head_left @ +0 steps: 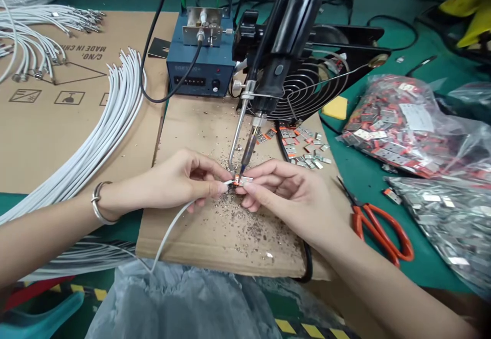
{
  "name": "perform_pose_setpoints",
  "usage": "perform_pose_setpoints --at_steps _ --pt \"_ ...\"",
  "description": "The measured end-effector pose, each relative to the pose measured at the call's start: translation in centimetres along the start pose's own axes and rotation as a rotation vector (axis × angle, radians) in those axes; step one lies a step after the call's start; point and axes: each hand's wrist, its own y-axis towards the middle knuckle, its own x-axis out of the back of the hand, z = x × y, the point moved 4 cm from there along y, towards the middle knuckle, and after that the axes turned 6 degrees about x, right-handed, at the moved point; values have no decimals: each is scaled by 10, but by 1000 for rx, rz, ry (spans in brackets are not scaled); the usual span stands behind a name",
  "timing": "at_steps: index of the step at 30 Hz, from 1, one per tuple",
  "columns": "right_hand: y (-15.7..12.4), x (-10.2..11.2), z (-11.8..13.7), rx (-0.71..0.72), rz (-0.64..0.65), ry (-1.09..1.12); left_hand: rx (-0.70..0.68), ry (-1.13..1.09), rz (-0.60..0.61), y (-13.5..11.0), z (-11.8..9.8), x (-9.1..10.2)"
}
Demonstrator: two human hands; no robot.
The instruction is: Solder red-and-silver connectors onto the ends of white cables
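Between thumb and fingers, my left hand (pixel 192 179) pinches the end of a white cable (pixel 169 231), whose length hangs down toward my lap. Opposite it, my right hand (pixel 282 188) grips a small metal connector with an orange part (pixel 245 179). The cable end and the connector meet right under the tip of a soldering iron (pixel 250 147), which is fixed on a stand. Beside the iron, a bent metal feed tube (pixel 237 134) ends just above the joint. Whether the iron's tip touches the connector is hard to make out.
A blue solder feeder (pixel 201 73) with a solder spool and a black fan (pixel 303 88) stand behind. Loose connectors (pixel 307 147) lie right of the iron. Orange-handled scissors (pixel 379 226) and bagged connectors (pixel 395 124) are at right. A white cable bundle (pixel 95 144) lies left.
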Motion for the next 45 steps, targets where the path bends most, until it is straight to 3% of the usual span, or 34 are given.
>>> perform_pose_setpoints --at_steps 26,39,45 --pt "1 2 3 28 -34 -5 -67 126 -33 -3 1 -1" --pt "-3 6 1 58 33 26 -44 22 8 -3 -3 -1" --pt "0 3 3 31 -47 2 -34 85 -41 -2 -2 0"
